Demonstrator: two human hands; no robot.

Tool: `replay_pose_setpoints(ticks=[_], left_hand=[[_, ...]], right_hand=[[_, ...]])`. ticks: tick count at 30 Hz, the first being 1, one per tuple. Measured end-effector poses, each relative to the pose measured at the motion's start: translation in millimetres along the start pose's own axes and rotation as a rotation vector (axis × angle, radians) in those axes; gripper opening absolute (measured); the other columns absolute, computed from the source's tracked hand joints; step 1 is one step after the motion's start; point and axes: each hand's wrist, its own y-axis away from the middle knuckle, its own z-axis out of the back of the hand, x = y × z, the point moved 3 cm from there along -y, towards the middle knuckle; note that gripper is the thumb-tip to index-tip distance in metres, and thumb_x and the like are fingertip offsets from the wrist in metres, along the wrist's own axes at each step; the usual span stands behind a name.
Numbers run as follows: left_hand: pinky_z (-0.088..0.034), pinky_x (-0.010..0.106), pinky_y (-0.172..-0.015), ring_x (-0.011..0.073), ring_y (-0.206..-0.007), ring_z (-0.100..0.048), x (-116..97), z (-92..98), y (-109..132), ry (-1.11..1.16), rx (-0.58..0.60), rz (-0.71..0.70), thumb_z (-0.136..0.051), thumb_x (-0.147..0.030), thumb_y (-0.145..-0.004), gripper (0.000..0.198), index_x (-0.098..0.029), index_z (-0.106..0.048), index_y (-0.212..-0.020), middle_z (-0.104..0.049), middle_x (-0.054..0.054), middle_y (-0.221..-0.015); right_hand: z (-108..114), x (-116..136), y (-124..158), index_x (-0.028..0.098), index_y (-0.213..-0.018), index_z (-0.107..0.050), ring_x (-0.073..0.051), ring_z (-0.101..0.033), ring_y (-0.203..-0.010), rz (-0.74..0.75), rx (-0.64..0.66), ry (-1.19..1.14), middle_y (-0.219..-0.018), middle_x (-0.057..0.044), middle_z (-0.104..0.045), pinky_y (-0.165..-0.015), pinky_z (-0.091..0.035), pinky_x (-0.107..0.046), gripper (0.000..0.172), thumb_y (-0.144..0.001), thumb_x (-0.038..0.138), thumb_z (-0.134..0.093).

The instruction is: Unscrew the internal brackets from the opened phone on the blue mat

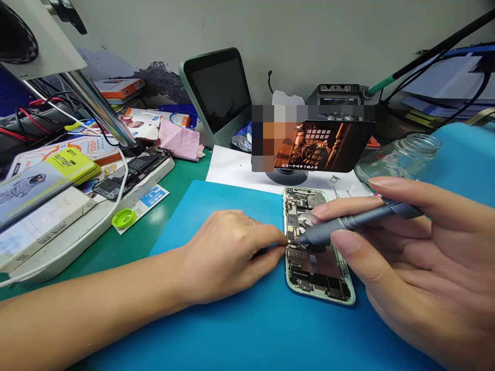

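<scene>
An opened phone (319,268) with a pale green frame lies on the blue mat (240,330), its inner boards and a dark lower module exposed. My left hand (232,252) is at the phone's left edge, thumb and forefinger pinched together near the board; whatever is between the fingertips is too small to name. A grey-blue pen-shaped screwdriver (328,232) slants over the phone, its tip low by those fingertips. Around its barrel are the fingers and thumb of my right hand (410,257). The tip's exact contact is hidden.
Behind the phone stand a propped phone playing a video (328,147), a glass jar (398,154) and a green-framed display (220,87). At left, boxes (50,180) and another opened phone (131,172) rest near a metal post (100,108). A green lid (124,218) lies nearby.
</scene>
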Motion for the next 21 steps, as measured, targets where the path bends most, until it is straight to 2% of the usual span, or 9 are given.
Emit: replay_pose_setpoints(ticks=[11, 15, 18, 21], left_hand=[[-0.038, 0.026, -0.057, 0.0117, -0.052, -0.054, 0, 0.6, -1, 0.045, -0.043, 0.084, -0.071, -0.019, -0.091, 0.014, -0.018, -0.078, -0.103, -0.062, -0.007, -0.057], [-0.037, 0.026, -0.056, 0.0112, -0.05, -0.052, 0, 0.2, -1, 0.04, -0.051, 0.113, -0.071, -0.021, -0.091, 0.009, -0.018, -0.078, -0.096, -0.059, -0.008, -0.054], [-0.035, 0.029, -0.055, 0.0114, -0.048, -0.048, -3, 0.9, 0, 0.019, -0.093, 0.06, -0.068, -0.021, -0.093, 0.011, -0.016, -0.078, -0.091, -0.056, -0.007, -0.053], [-0.032, 0.033, -0.053, 0.0126, -0.048, -0.05, -10, 1.8, 2, 0.005, -0.092, -0.092, -0.063, -0.017, -0.094, 0.015, -0.012, -0.077, -0.093, -0.059, -0.004, -0.057]], right_hand=[[1, 1, 3, 0.031, -0.135, -0.065, -0.021, -0.078, -0.091, -0.067, -0.043, -0.014, -0.128, -0.007, -0.067, -0.08, -0.07, -0.034, 0.054, -0.088, 0.006, -0.072], [0, 0, 1, 0.031, -0.135, -0.064, -0.02, -0.077, -0.09, -0.065, -0.039, -0.017, -0.118, -0.005, -0.069, -0.079, -0.069, -0.033, 0.053, -0.088, 0.006, -0.071], [1, -2, -1, 0.03, -0.138, -0.062, -0.019, -0.076, -0.092, -0.017, -0.024, -0.002, -0.117, -0.005, -0.069, -0.078, -0.068, -0.031, 0.056, -0.089, 0.005, -0.071], [1, -4, -1, 0.028, -0.142, -0.059, -0.016, -0.076, -0.094, 0.029, 0.0, 0.014, -0.114, -0.004, -0.069, -0.077, -0.066, -0.028, 0.058, -0.09, 0.004, -0.07]])
